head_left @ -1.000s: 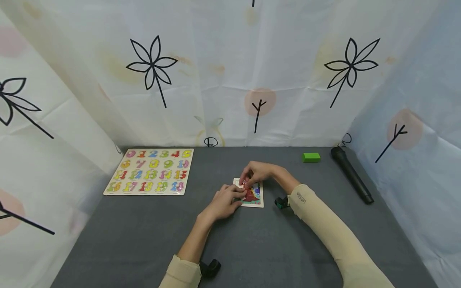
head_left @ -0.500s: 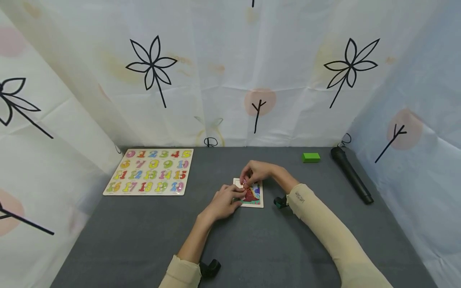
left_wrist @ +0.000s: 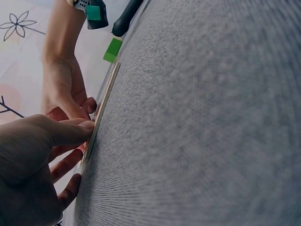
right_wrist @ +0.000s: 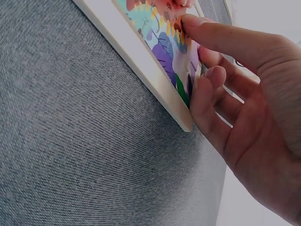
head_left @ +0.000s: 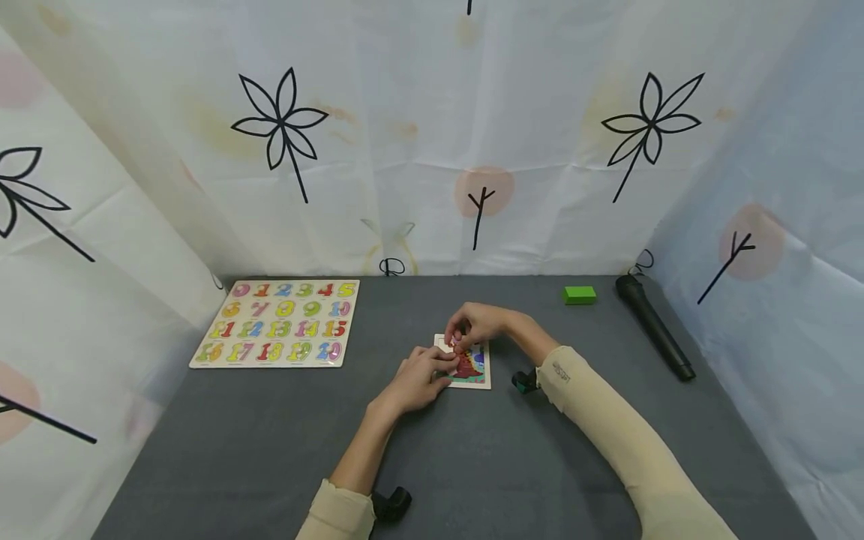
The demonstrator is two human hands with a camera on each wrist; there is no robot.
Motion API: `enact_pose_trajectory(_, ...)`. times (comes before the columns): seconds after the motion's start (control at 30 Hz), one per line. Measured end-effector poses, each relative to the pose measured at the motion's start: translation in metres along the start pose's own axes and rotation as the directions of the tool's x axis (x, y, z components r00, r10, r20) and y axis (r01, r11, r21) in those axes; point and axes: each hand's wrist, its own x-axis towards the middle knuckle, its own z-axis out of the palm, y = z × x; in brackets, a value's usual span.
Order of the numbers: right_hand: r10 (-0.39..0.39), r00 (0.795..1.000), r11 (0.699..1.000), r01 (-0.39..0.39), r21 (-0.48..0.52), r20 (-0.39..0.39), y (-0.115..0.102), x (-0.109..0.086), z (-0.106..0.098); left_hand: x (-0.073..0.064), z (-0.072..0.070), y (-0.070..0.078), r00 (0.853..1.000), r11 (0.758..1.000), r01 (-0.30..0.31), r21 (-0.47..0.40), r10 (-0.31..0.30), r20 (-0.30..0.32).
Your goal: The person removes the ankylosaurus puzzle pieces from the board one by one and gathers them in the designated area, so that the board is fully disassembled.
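A small framed picture puzzle (head_left: 472, 373) with a red dinosaur lies flat on the grey table. My left hand (head_left: 417, 376) rests over its left side, fingers reaching onto the picture and thumb at the near corner. In the left wrist view the left thumb (left_wrist: 75, 133) touches the thin board (left_wrist: 107, 96). From the far side my right hand (head_left: 478, 324) reaches over the board, its fingertips pinching a small pinkish puzzle piece, mostly hidden by the fingers. The right wrist view shows the right thumb (right_wrist: 211, 33) on the picture beside purple and green leaves (right_wrist: 164, 61).
A number board (head_left: 277, 324) with colourful numerals lies at the back left. At the back right are a green block (head_left: 580, 295) and a black cylindrical stick (head_left: 653, 328). Patterned white cloth (head_left: 405, 150) hangs behind the table.
The hands and the puzzle keep their places relative to each other. The whole head view has shifted slightly, with everything a little further left; the right fingertips have barely moved.
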Motion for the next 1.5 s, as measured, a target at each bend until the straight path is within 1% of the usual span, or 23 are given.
enact_pose_trajectory(0.27, 0.034, 0.999, 0.999, -0.034, 0.005, -0.001, 0.002, 0.004, -0.001, -0.001, -0.001, 0.000, 1.000, 1.000, 0.008, -0.013, -0.008, 0.002)
enact_pose_trajectory(0.53, 0.028, 0.999, 0.999, -0.027, -0.025, 0.042, -0.008, 0.008, -0.001, -0.001, -0.001, 0.000, 1.000, 1.000, -0.006, -0.001, 0.006, -0.005)
enact_pose_trajectory(0.7, 0.029, 0.999, 0.999, -0.027, -0.041, 0.046, -0.010, 0.010, -0.001, -0.001, 0.000, -0.002, 1.000, 1.000, 0.001, 0.001, -0.001, -0.004)
enact_pose_trajectory(0.9, -0.005, 1.000, 0.997, 0.007, -0.080, 0.024, -0.008, 0.008, -0.003, -0.001, 0.000, -0.001, 1.000, 1.000, 0.010, -0.001, -0.010, 0.002)
enact_pose_trajectory(1.03, 0.004, 1.000, 0.994, -0.001, -0.109, 0.026, -0.008, 0.005, -0.006, 0.000, -0.001, 0.000, 1.000, 1.000, 0.011, 0.002, -0.011, 0.002)
enact_pose_trajectory(1.2, 0.034, 0.999, 0.990, -0.029, -0.139, 0.036, -0.010, 0.002, -0.010, 0.000, 0.000, 0.001, 1.000, 1.000, 0.019, -0.007, -0.019, 0.003)
enact_pose_trajectory(1.27, 0.037, 0.999, 0.990, -0.032, -0.136, 0.029, -0.011, -0.001, -0.011, 0.001, 0.000, 0.001, 1.000, 1.000, 0.022, 0.000, -0.022, 0.005)
enact_pose_trajectory(1.37, 0.011, 1.000, 0.995, -0.010, -0.096, 0.011, -0.010, -0.006, -0.011, 0.001, 0.000, 0.000, 1.000, 0.999, 0.020, 0.025, -0.021, 0.008)
enact_pose_trajectory(1.5, -0.065, 0.998, 0.998, 0.066, 0.024, -0.023, -0.001, -0.012, -0.009, 0.000, -0.001, 0.001, 1.000, 0.999, 0.018, 0.029, -0.018, 0.011)
